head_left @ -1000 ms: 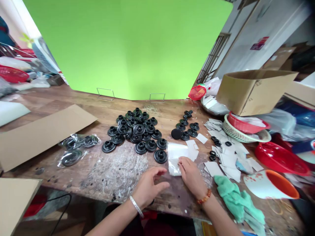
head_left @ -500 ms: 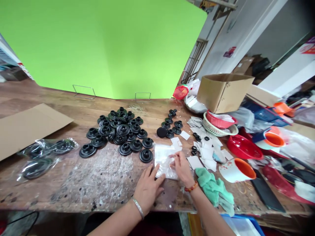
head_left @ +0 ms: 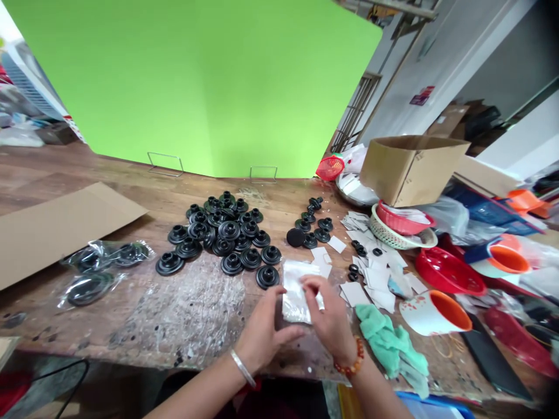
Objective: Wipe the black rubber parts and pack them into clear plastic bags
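Observation:
A small stack of clear plastic bags (head_left: pixel 296 286) lies on the wooden table (head_left: pixel 144 308) near its front edge. My left hand (head_left: pixel 262 334) rests against the stack's left side, thumb under its lower edge. My right hand (head_left: pixel 327 314) pinches the top bag at its right edge, fingers closed on the plastic. Just beyond the bags sits a pile of several black round plastic parts (head_left: pixel 222 235). A smaller group of black parts (head_left: pixel 311 222) lies to the right of it.
Bagged black parts (head_left: pixel 102 265) and a cardboard sheet (head_left: pixel 61 224) lie left. White paper squares (head_left: pixel 375 276), a green cloth (head_left: pixel 391 346), a white and orange cup (head_left: pixel 430 313), red bowls (head_left: pixel 445 270), a basket (head_left: pixel 402 230) and a cardboard box (head_left: pixel 410 166) crowd the right.
My view swung about. My left hand moved from the table's front edge up to the bags, and my right hand now pinches the top bag and lifts its edge.

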Demonstrator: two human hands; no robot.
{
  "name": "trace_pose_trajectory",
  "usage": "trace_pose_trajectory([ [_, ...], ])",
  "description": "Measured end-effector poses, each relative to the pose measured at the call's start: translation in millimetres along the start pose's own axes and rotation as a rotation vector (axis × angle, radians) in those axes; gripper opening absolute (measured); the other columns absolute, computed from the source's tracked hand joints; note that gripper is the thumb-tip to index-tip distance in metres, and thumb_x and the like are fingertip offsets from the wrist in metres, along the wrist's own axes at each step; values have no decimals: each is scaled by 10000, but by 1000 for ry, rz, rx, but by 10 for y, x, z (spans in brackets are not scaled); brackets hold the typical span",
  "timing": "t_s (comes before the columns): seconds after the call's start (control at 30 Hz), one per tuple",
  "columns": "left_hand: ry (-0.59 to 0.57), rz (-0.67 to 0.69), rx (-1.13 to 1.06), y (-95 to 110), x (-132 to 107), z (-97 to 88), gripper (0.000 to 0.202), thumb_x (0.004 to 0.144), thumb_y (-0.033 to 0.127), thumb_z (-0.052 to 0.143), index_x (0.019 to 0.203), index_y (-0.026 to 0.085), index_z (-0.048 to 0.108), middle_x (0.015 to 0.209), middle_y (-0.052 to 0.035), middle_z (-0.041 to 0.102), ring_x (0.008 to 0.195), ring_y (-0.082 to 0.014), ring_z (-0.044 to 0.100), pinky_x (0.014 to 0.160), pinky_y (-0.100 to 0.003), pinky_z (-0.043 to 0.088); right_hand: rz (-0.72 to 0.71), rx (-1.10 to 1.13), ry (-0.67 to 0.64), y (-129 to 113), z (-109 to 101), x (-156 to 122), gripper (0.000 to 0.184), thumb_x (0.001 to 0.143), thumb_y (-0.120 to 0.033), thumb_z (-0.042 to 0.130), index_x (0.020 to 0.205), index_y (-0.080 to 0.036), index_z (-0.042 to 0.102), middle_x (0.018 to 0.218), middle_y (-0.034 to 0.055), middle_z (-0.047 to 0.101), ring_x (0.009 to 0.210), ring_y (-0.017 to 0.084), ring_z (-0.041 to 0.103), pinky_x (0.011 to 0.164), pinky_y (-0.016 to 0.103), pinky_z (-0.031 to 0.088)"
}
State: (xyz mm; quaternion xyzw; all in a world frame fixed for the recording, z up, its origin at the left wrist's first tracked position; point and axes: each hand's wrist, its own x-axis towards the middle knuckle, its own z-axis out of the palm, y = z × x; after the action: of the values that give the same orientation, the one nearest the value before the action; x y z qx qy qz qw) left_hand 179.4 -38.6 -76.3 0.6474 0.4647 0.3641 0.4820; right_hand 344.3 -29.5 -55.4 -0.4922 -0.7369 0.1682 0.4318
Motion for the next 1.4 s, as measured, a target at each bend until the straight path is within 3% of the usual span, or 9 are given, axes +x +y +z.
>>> trace_pose_trajectory([
  [0.2, 167, -273, -466, 64, -29, -287, 247, 771, 398, 633, 752, 159, 575, 671, 3, 584, 654, -145, 548, 661, -264, 436, 182, 204, -182, -196, 258, -89, 125, 827, -104, 512, 904, -203, 519, 877, 27, 557, 804, 155, 532, 747, 286, 451],
  [0.43, 246, -207, -515, 23, -64, -554, 429, 741, 370, 695, 1121, 227, 555, 1236, -79, 577, 1168, -216, 498, 959, -314, 383, 286, 383, -250, -289, 400, -74, 335, 776, -79, 539, 1077, -221, 505, 941, 23, 555, 808, 145, 524, 769, 286, 451],
  [0.57, 64, -220, -512, -2, -76, -654, 235, 781, 365, 653, 908, 169, 663, 914, -48, 674, 881, -183, 593, 811, -281, 434, 209, 372, -321, -391, 387, -90, 394, 768, -77, 562, 1120, -252, 530, 961, 18, 551, 820, 142, 514, 782, 286, 442],
  [0.67, 126, -235, -422, -12, -103, -694, 213, 779, 357, 644, 745, 147, 662, 639, 11, 596, 635, -126, 522, 631, -234, 407, 400, 462, -320, -388, 405, -76, 532, 751, -191, 667, 1232, -263, 452, 1053, 37, 540, 714, 112, 502, 668, 258, 450],
  [0.83, 153, -195, -346, 92, -171, -651, 183, 779, 330, 630, 785, 152, 673, 664, 0, 611, 617, -125, 517, 582, -228, 392, 688, 748, -441, -340, 497, -13, 443, 820, -387, 608, 1205, -210, 483, 923, 36, 598, 504, 56, 427, 430, 183, 310],
  [0.93, 196, -215, -484, 119, -206, -642, 262, 769, 370, 645, 937, 169, 628, 677, 16, 601, 635, -123, 533, 614, -233, 405, 687, 669, -407, -371, 512, 15, 253, 804, -376, 626, 906, -144, 610, 643, -14, 556, 483, 66, 406, 443, 186, 296],
  [1.03, 87, -347, -648, 73, -238, -687, 473, 641, 379, 763, 1025, 161, 594, 648, 35, 585, 605, -115, 536, 632, -243, 408, 580, 534, -275, -418, 495, 20, 279, 808, -351, 623, 1010, -159, 602, 683, -2, 603, 562, 104, 486, 518, 213, 368],
  [1.23, 120, -320, -279, 8, -338, -742, 255, 708, 388, 673, 669, 137, 649, 557, 18, 552, 542, -121, 477, 540, -236, 345, 521, 416, -403, -434, 495, -5, 251, 829, -402, 595, 781, -161, 641, 591, 5, 579, 560, 132, 507, 545, 238, 391],
  [1.4, 111, -255, -83, -38, -336, -697, 354, 797, 456, 575, 601, 161, 575, 487, 49, 433, 493, -103, 387, 477, -223, 259, 628, 726, -347, -432, 476, -6, 303, 800, -460, 623, 723, -168, 599, 712, 12, 568, 546, 92, 413, 474, 202, 328],
])
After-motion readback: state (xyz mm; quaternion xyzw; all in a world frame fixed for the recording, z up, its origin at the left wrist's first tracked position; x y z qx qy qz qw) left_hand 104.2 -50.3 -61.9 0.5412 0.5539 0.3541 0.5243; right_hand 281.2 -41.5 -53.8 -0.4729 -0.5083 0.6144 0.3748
